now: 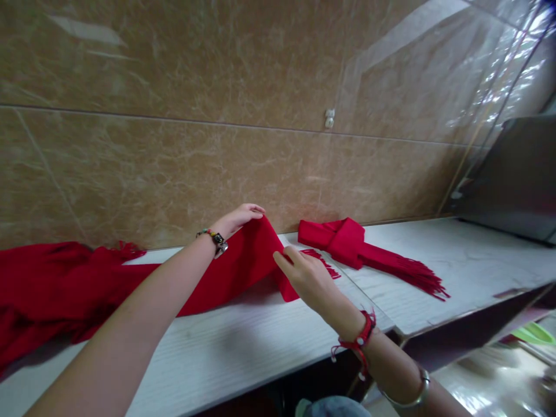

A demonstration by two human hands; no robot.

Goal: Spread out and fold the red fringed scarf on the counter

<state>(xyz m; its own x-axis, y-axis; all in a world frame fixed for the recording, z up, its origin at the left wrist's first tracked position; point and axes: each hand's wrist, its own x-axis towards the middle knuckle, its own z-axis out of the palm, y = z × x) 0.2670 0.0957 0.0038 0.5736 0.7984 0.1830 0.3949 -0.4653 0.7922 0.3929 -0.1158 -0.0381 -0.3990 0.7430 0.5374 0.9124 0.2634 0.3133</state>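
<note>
A long red scarf (243, 269) stretches across the white tabletop, lifted into a fold at its right part. My left hand (243, 217) is closed on the scarf's far edge near the wall, fingertips partly behind the cloth. Closer to me, my right hand (299, 269) pinches the near edge of the same scarf at the fold. Fringe (324, 263) of red threads shows just beyond the right hand. To the right lies another red scarf (343, 240), folded over itself into a knot-like shape, its fringed tail pointing toward the table's front edge.
A heap of red cloth (47, 289) with fringe covers the table's left end. The white table (208, 359) stands against a brown tiled wall (174, 162). At the far right is a dark grey box-like object (512, 174). A green item (534, 333) sits below, right.
</note>
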